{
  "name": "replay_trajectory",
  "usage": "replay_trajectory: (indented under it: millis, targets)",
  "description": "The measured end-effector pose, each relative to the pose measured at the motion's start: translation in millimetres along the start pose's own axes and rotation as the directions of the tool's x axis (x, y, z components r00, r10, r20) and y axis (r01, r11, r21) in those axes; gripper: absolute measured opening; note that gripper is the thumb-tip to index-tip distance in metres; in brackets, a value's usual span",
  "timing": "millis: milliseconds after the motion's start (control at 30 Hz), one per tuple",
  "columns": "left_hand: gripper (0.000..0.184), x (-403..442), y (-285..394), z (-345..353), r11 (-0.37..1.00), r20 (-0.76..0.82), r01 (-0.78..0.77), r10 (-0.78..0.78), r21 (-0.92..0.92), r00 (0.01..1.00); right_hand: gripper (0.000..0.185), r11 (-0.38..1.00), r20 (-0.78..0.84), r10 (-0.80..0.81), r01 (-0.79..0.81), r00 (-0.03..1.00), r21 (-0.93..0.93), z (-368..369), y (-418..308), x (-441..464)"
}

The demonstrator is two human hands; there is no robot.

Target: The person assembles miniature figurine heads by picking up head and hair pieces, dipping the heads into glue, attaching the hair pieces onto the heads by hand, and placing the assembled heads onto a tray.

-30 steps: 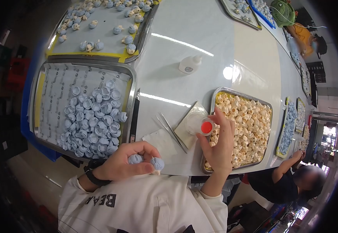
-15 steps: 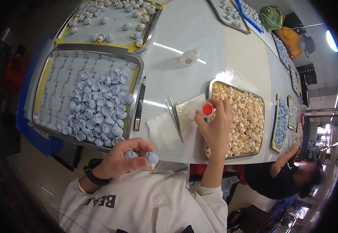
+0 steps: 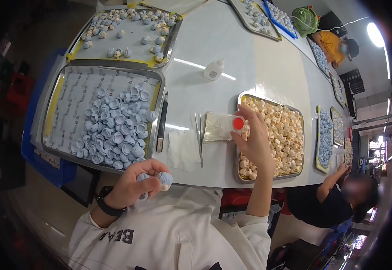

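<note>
My left hand (image 3: 137, 184) is closed around small blue-and-cream pieces; one blue piece (image 3: 165, 178) shows at its fingertips. My right hand (image 3: 255, 137) has thumb and index finger apart beside a small round container with red inside (image 3: 238, 123). That container stands at the right end of a flat pad (image 3: 216, 128). Whether the fingers touch it I cannot tell. Left of the pad lie tweezers (image 3: 200, 144) and a white tissue (image 3: 182, 150). A tray of cream cups (image 3: 277, 139) is under and right of my right hand. Blue shells (image 3: 115, 130) fill part of the left tray.
A white bottle (image 3: 214, 70) stands behind the pad. At the back left is a tray (image 3: 128, 44) of blue-and-cream pieces. A dark knife-like tool (image 3: 162, 126) lies beside the shell tray. Two people (image 3: 335, 47) (image 3: 326, 202) are at the right, near more trays (image 3: 324, 139).
My right thumb and index finger have spread from around the red container. My left hand has shifted slightly left with its pieces, and the camera view has shifted.
</note>
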State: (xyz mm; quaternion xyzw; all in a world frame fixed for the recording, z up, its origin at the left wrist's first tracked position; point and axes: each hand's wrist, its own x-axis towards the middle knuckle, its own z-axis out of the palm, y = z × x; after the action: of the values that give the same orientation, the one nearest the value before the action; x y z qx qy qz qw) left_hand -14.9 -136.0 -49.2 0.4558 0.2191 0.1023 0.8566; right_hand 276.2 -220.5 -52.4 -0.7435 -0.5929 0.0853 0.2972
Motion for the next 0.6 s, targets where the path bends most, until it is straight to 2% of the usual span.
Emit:
replay_trajectory:
  millis: [133, 200, 233, 267, 300, 333, 367, 433, 500, 600]
  targets:
    - [0.041, 8, 0, -6, 1.000, -0.090, 0.014, -0.015, -0.012, 0.996, 0.061, 1.000, 0.002, 0.028, -0.028, 1.000, 0.007, 1, -4, 2]
    - [0.042, 12, 6, -10, 1.000, -0.114, -0.010, 0.009, -0.010, 0.993, 0.059, 0.997, -0.134, -0.039, 0.048, 0.990, 0.061, -10, -10, -2]
    - [0.043, 15, 10, -12, 0.999, -0.134, -0.042, 0.041, -0.006, 0.990, 0.053, 0.936, -0.242, -0.023, 0.106, 0.970, 0.336, -17, -14, -7]
    - [0.043, 16, 15, -14, 1.000, -0.149, -0.024, 0.023, -0.006, 0.989, 0.046, 0.795, -0.333, 0.036, 0.175, 0.942, 0.581, -25, -20, -14]
    - [0.045, 17, 22, -17, 0.998, -0.190, -0.054, 0.058, 0.027, 0.980, 0.038, 0.473, -0.354, 0.051, 0.290, 0.934, 0.832, -35, -30, -18]
    - [0.046, 19, 31, -20, 0.994, -0.223, -0.080, 0.094, 0.070, 0.970, 0.029, 0.068, -0.382, 0.085, 0.377, 0.920, 0.924, -48, -45, -21]
    - [0.049, 22, 42, -23, 0.987, -0.289, -0.058, 0.099, 0.147, 0.952, 0.029, -0.135, -0.423, 0.050, 0.426, 0.905, 0.894, -61, -53, -20]
    - [0.049, 35, 65, -34, 0.945, -0.356, -0.082, 0.199, 0.317, 0.913, 0.027, -0.279, -0.472, -0.072, 0.437, 0.878, 0.855, -80, -63, -17]
    - [0.042, 50, 93, -51, 0.885, -0.349, -0.104, 0.284, 0.454, 0.893, 0.026, -0.314, -0.516, -0.127, 0.459, 0.847, 0.831, -89, -66, -13]
    - [0.033, 93, 131, -78, 0.808, -0.410, -0.048, 0.349, 0.587, 0.843, 0.024, -0.333, -0.555, -0.145, 0.488, 0.819, 0.807, -96, -68, -11]
